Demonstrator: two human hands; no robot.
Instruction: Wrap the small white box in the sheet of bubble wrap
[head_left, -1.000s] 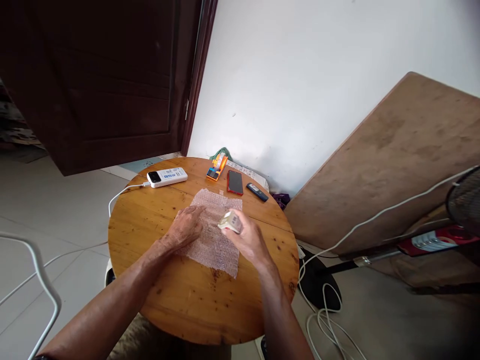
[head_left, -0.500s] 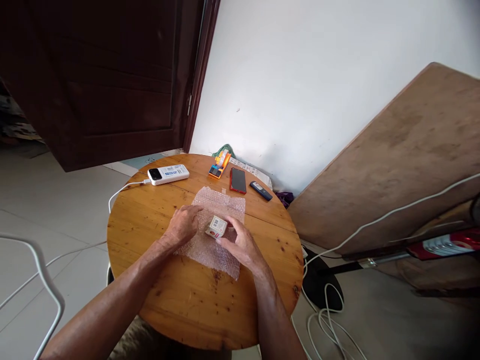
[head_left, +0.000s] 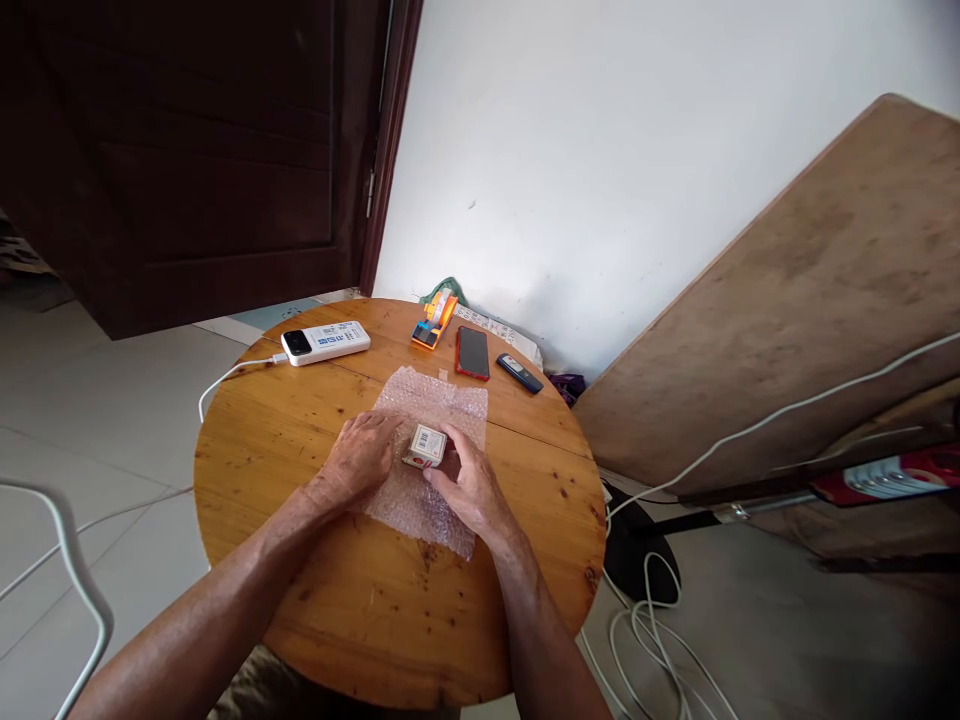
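Note:
A small printed cardboard box (head_left: 426,444) with a barcode on top lies on a sheet of bubble wrap (head_left: 424,520). My right hand (head_left: 471,482) is at the box's right side, thumb at its near corner and fingers at its far right edge, gripping it. On the left part of the wrap rests my left hand (head_left: 362,452), fingers stretched out toward the box with a small gap between. Part of the wrap is hidden under both hands.
Along the far side of the round wooden table (head_left: 337,620) lie a white power bank (head_left: 328,342) with a cable, an orange tape dispenser (head_left: 435,318), a red-edged phone (head_left: 472,353) and a dark blue handheld device (head_left: 519,372). White cables (head_left: 652,640) coil on the floor at right.
The whole view has shifted slightly, moving the table a little left and up. My left hand is slightly nearer the box; my right hand keeps its place at the box.

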